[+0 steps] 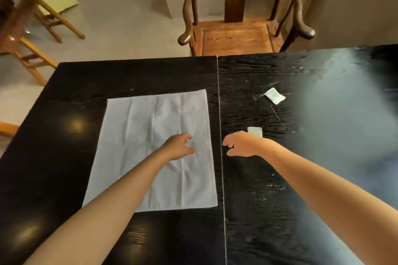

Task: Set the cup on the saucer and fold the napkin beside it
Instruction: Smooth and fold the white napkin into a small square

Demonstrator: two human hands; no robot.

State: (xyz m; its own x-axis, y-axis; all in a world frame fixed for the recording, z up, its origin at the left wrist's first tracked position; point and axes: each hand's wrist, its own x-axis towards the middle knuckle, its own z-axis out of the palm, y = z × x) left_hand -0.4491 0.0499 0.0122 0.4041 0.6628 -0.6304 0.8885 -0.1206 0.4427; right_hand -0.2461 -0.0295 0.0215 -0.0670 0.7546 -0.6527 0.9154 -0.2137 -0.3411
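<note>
The napkin (150,146) lies spread flat on the left half of the table (280,200), a pale rectangle marked with old fold creases, its right edge just beside the seam (220,135) between the two table boards. No cup or saucer is in view.

The left hand (178,146) hovers over the napkin's right part, fingers loosely curled and holding nothing; whether it touches the cloth I cannot tell. The right hand (243,144) is just across the seam, over bare wood, its fingers also loosely curled and empty.

The napkin looks thin, light and limp. It should give no resistance and will likely sag if lifted by one point. The corners or the right edge look like the best places to pinch it, and the creases offer ready fold lines. On wood this glossy it may slide, so one hand pressing it flat would probably help.

The table is black, with open grain and patches of glare. Right of the seam lie two small packets, the near packet (255,131) partly behind the right hand and the far packet (274,95) well apart.

Beyond the table are wooden stools (32,28) at left, an armchair (237,36) at the far edge and a grey floor.
</note>
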